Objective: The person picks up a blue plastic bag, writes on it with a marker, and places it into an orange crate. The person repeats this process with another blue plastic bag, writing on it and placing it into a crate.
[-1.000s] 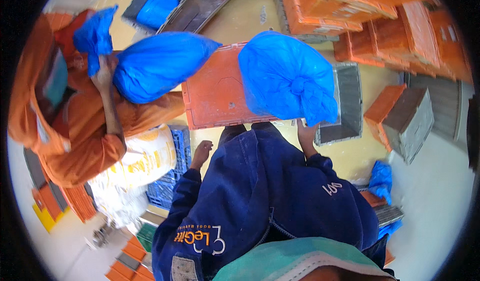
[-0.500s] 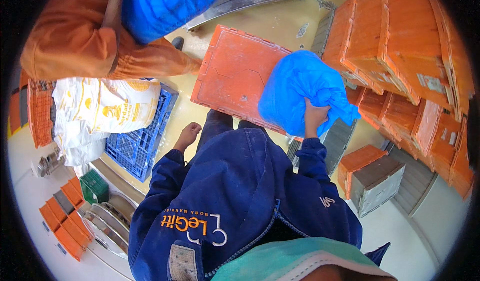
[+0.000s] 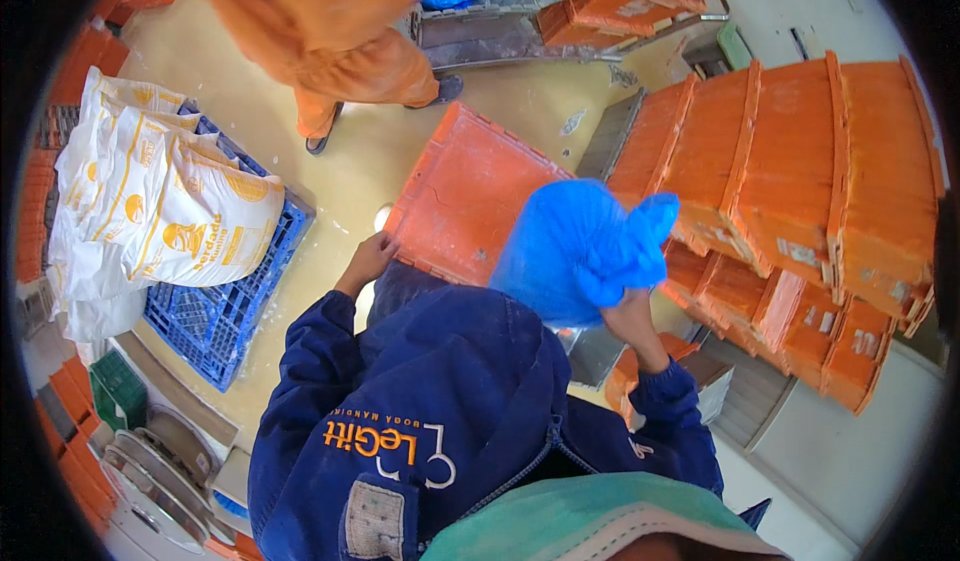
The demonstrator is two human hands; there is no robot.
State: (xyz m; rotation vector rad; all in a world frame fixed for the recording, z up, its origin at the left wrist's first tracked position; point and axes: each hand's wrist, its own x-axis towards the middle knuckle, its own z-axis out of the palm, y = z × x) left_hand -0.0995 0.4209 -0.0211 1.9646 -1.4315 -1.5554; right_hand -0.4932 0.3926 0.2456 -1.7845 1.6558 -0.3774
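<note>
standing at an orange crate (image 3: 470,196) with a flat, scuffed top, the person works on a pale yellow floor (image 3: 530,106). left of the crate sits a blue pallet (image 3: 215,331) loaded with white sacks (image 3: 205,231); right of it rise stacked orange crates (image 3: 790,171), and beyond it stands another person in orange clothing (image 3: 350,51). a full blue bag (image 3: 550,251) is over the crate's near right end, its gathered neck pointing right, away from the crate's middle, its long axis running roughly sideways. the bag lies between the crate's middle and the right hand (image 3: 632,316), which grasps the neck. the left hand (image 3: 372,259), loosely curled, is at the crate's near left corner; whether it grips the edge, one cannot tell.
</note>
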